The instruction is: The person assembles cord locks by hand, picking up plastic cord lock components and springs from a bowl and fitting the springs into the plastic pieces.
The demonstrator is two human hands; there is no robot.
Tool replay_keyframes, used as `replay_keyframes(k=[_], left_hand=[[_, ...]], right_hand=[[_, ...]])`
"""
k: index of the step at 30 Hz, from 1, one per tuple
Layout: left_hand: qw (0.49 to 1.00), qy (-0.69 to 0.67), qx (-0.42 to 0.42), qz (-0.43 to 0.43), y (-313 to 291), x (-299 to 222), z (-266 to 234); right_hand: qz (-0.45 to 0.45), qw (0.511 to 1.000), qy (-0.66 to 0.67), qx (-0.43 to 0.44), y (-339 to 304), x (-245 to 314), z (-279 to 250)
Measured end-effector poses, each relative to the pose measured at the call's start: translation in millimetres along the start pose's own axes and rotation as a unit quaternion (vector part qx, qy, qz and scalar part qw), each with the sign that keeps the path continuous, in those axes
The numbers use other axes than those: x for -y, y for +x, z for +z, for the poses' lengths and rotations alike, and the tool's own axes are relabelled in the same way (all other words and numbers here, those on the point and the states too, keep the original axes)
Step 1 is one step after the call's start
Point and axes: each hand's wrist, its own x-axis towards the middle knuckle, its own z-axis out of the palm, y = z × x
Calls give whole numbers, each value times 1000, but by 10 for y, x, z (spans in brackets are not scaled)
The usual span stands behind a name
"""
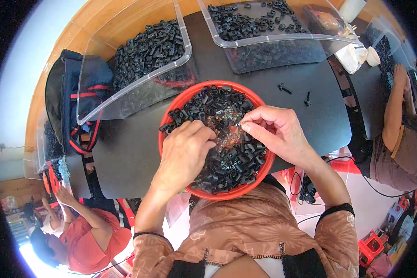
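Note:
A round red plastic basin (pixel 264 178) stands at the table's near edge, right in front of my body. Small black plastic parts (pixel 229 173) fill it in a ring, and many tiny shiny pieces (pixel 229 136) lie in the middle. My right hand (pixel 278 132) is over the basin's right side, thumb and forefinger pinching a small shiny piece (pixel 239 124). Over the left side, my left hand (pixel 186 149) is closed, its fingers curled toward the middle; what they hold, if anything, is hidden.
Clear bins of black parts stand at the far left (pixel 185 58) and far right (pixel 245 42). A dark bag with red trim (pixel 65 92) is at the left. Two loose black pieces (pixel 285 88) lie on the dark table (pixel 306 123). Other people sit left (pixel 95 236) and right (pixel 398 148).

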Motion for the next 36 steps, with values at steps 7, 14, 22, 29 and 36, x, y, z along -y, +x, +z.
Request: replay_keyframes(k=[7, 14, 22, 29, 36], left_hand=[[999, -17, -11, 25, 25, 9, -23], [867, -463, -93, -157, -109, -68, 55], [837, -517, -142, -104, -179, -21, 238], [732, -641, -170, -159, -237, -81, 267], [868, -448, -181, -113, -346, -168, 243]], right_hand=[[0, 1000, 8, 4, -9, 28, -6], [-41, 999, -11, 24, -30, 144, 70], [-135, 987, -78, 33, 23, 227, 223], [-116, 988, -86, 55, 20, 222, 245], [-151, 982, -99, 56, -21, 205, 287]])
